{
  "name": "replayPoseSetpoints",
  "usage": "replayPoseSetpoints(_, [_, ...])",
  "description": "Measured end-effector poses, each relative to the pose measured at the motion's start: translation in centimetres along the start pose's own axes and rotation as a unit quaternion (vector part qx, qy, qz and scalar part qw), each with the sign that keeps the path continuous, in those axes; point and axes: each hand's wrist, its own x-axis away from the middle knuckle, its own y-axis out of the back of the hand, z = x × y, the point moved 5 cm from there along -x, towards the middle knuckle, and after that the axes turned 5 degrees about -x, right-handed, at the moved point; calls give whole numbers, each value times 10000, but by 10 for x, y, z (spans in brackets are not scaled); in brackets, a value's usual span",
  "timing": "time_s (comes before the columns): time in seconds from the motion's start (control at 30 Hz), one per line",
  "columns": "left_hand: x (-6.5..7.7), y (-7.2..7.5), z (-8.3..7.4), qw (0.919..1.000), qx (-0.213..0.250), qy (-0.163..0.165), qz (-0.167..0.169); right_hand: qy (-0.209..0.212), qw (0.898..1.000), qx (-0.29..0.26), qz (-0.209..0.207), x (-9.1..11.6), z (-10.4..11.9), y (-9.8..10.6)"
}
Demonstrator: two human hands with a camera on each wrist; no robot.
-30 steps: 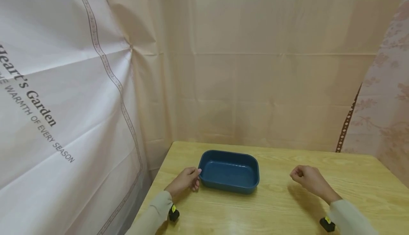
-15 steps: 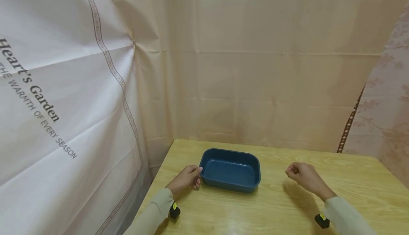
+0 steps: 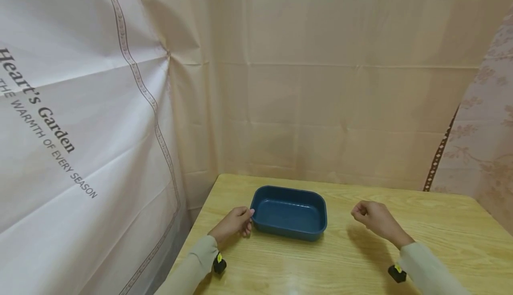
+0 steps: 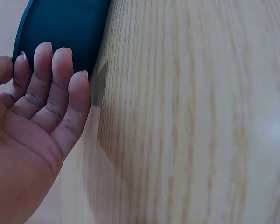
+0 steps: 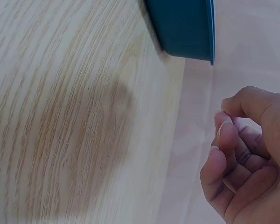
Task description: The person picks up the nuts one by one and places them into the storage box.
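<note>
A dark blue rectangular container with rounded corners stands on the wooden table, its inside bare. My left hand pinches its left rim between thumb and index finger. In the left wrist view, the other fingers of that hand curve loosely against or near the container's outer wall. Off to the right, my right hand hovers over the table, apart from the container. Its fingers are curled, and thumb and index tip meet; the right wrist view shows nothing visible in this hand.
The wooden table reaches back to a beige cloth wall. A white printed cloth hangs along the left, and a floral cloth at the right. Small black devices sit at both wrists.
My right hand has moved left toward the container, fingers still curled. My left hand keeps its pinch on the rim. The head view has shifted slightly.
</note>
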Motion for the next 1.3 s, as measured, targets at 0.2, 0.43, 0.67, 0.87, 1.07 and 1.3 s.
replayPoseSetpoints(0.2, [0,-1,-1,10000,24,58,-23,89,9999,-63,-1,-3,3,-2])
replayPoseSetpoints(0.43, [2,-1,-3,10000,58,7,10,178,9998,-45,-24,-8,7,-6])
replayPoseSetpoints(0.67, [2,-1,-3,10000,14,15,3,150,9999,-44,-56,-11,11,-10])
replayPoseSetpoints(0.87, [2,-1,-2,10000,-30,-5,-14,116,9999,-61,-15,-14,14,-15])
replayPoseSetpoints(1.07, [2,-2,-2,10000,33,23,6,217,9997,-21,-64,-17,21,-18])
replayPoseSetpoints(1.3, [2,-1,-2,10000,20,19,24,259,9996,-138,-51,-22,23,-23])
